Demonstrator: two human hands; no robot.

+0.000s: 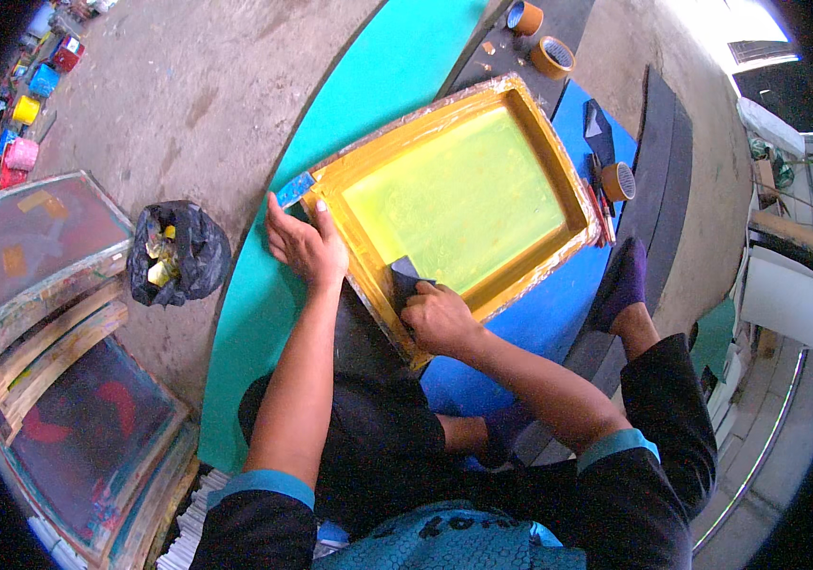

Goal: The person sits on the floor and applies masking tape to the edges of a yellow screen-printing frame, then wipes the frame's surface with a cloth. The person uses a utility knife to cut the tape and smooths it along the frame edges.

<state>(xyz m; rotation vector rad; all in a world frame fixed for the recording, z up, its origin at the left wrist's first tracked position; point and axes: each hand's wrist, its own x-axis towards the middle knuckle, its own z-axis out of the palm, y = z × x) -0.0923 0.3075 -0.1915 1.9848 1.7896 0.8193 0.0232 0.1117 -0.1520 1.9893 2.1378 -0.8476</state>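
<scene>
A screen printing frame [568, 176] with a translucent yellow-green mesh [459, 195] lies tilted on the mats before me. Brown tape lines its inner sides. My left hand [306, 242] is at its left corner, thumb over the rim and fingers along the outside, by a patch of blue tape [294, 190]. In the near-left corner of the mesh, my right hand [438, 316] grips a flat dark grey scraper [406, 275], its upper end showing above my fingers. My palm hides the rest of the scraper.
Green [273, 313] and blue [492, 380] mats lie under the frame. A black bag [178, 252] with yellow scraps stands left, near stacked screens [45, 247]. Tape rolls [553, 58] sit beyond the frame; another roll [618, 180] and a dark scraper [599, 133] lie right. Paint containers line the far left.
</scene>
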